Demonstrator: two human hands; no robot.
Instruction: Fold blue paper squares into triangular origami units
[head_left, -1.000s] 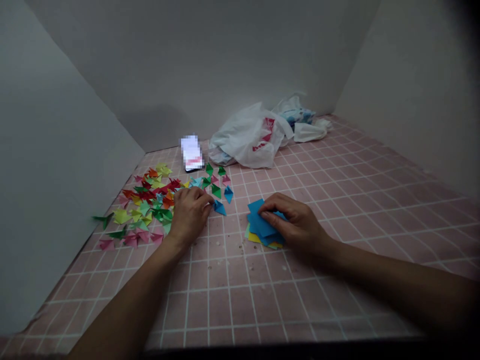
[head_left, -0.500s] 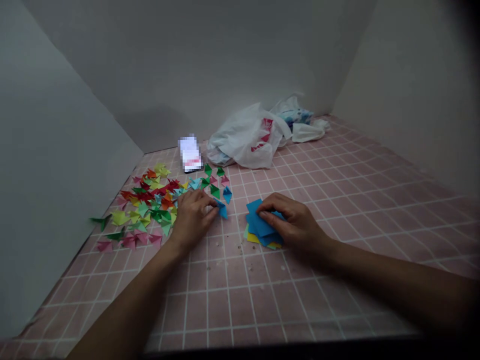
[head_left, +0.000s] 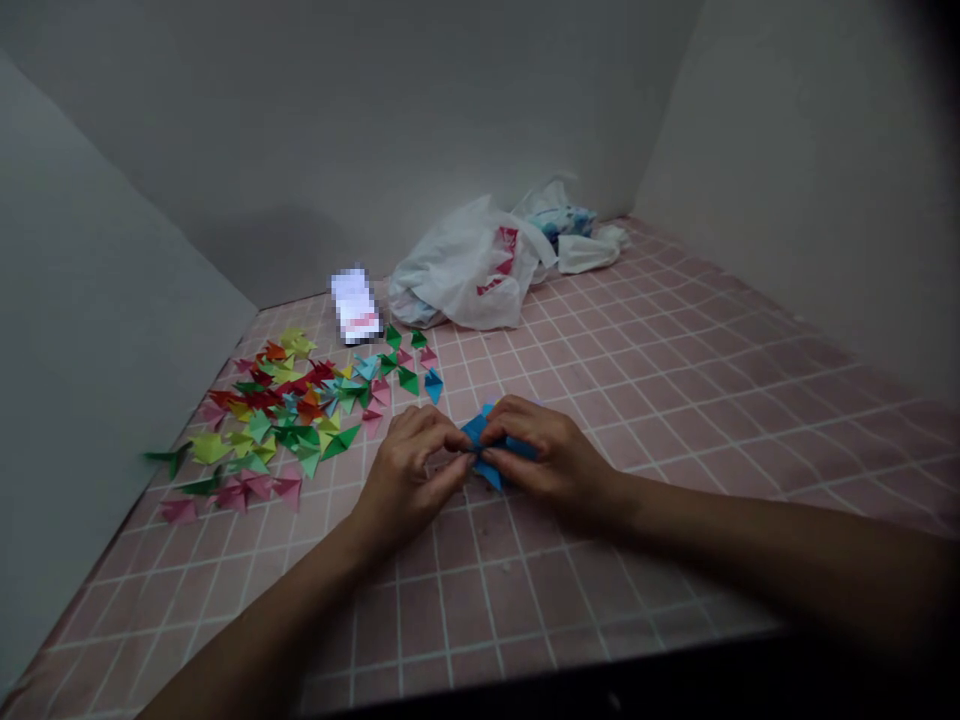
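My left hand and my right hand meet over a small stack of blue paper squares on the pink checked tablecloth. Both hands pinch the blue paper, the left at its left corner, the right lying over its top. Most of the stack is hidden under my right fingers. To the left lies a spread of several small folded paper triangles in red, green, yellow, pink and blue. A single blue folded triangle lies just beyond my hands.
A phone with a lit screen lies at the back. White plastic bags and crumpled wrappers sit in the far corner. Grey walls close in on the left, back and right.
My left hand left the folded triangles and moved right to the blue paper stack, now pinching it with the right hand. The view shifted a little, so everything sits further left.
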